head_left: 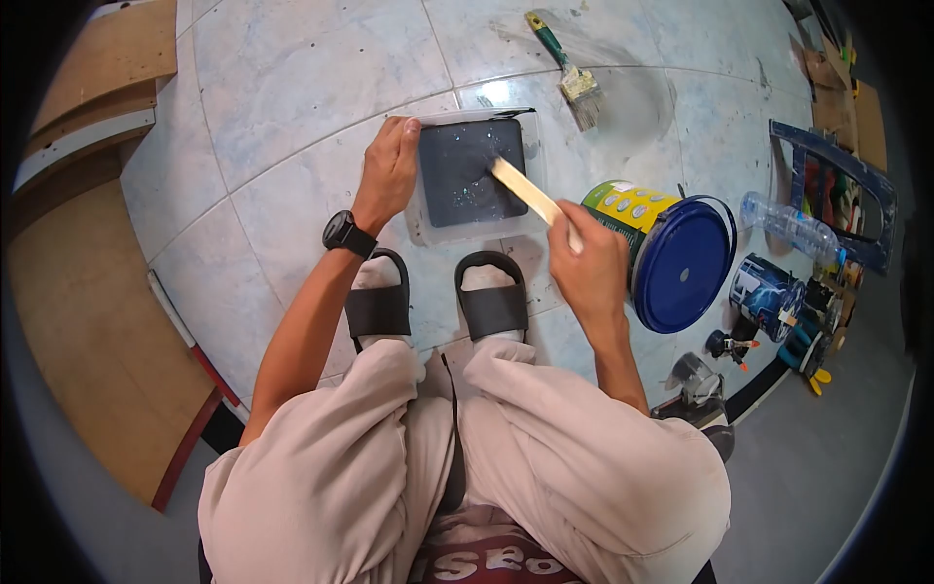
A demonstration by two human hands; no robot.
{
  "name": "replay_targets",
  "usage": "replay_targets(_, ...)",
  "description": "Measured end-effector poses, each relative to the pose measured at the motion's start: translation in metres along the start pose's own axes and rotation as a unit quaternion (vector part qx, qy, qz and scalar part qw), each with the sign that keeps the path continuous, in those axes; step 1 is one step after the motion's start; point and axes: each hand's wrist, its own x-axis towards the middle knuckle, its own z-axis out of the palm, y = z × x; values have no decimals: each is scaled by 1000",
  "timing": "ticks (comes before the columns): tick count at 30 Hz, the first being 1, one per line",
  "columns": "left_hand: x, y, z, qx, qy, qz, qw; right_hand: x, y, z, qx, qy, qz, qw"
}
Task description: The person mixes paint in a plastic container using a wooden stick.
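Observation:
Dark grey liquid with light specks fills a clear plastic container [433, 233] on the tiled floor in front of my feet. My left hand [388, 167] grips the container's left rim, thumb near the top edge. In my right hand [590, 263] is a flat wooden stick [525, 187], slanting down to the left. Its far end dips into the dark liquid [452, 161]. Just right of this hand, a yellow and green bucket with a blue lid [684, 265] lies on its side.
A green-handled paintbrush [550, 41] lies beyond the container. To the right are a clear plastic bottle [793, 226], a dark blue frame-like piece [880, 209], a blue can [767, 292] and a spray gun [732, 345]. Wooden boards [78, 321] stand at left.

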Motion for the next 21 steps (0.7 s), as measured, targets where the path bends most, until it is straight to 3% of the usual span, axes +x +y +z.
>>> replay_targets(4,1,3,1,7,2,-11,1000,-2,-7,16,7,-44,-53,998)
replay_targets(8,1,2,1,8,0,-16,1000,-6,2,3,5,-11,2,1000)
replay_targets(21,2,-2,1,6,-5,-3,1000,17,-12,7,0,-21,-24,999)
